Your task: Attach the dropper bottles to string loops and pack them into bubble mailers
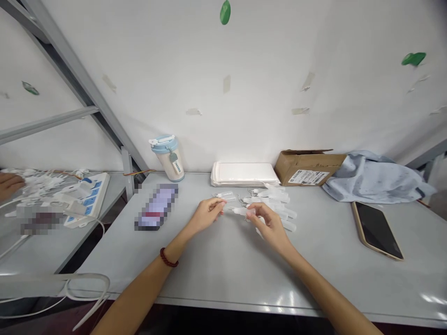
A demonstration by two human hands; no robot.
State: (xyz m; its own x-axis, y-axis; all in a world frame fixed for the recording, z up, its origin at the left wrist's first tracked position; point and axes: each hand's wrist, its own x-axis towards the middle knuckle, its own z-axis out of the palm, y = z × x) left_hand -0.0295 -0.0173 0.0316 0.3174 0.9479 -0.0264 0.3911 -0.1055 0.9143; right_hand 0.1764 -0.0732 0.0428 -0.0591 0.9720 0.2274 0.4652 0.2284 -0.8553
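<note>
My left hand [206, 215] and my right hand [267, 223] meet over the middle of a grey table [216, 265]. Between their fingertips they pinch a small clear plastic piece [239, 211], one hand at each end. Just behind it lies a loose pile of several similar clear plastic pieces [274, 200]. A dark red bead bracelet [168, 258] sits on my left wrist.
A blue-lidded tumbler [168, 157], a stack of white trays [244, 174], a cardboard box [307, 167] and a blue cloth [375, 179] line the wall. A tablet [376, 230] lies right, a phone [157, 207] left. Another person's hand [9, 184] is by a power strip [85, 197].
</note>
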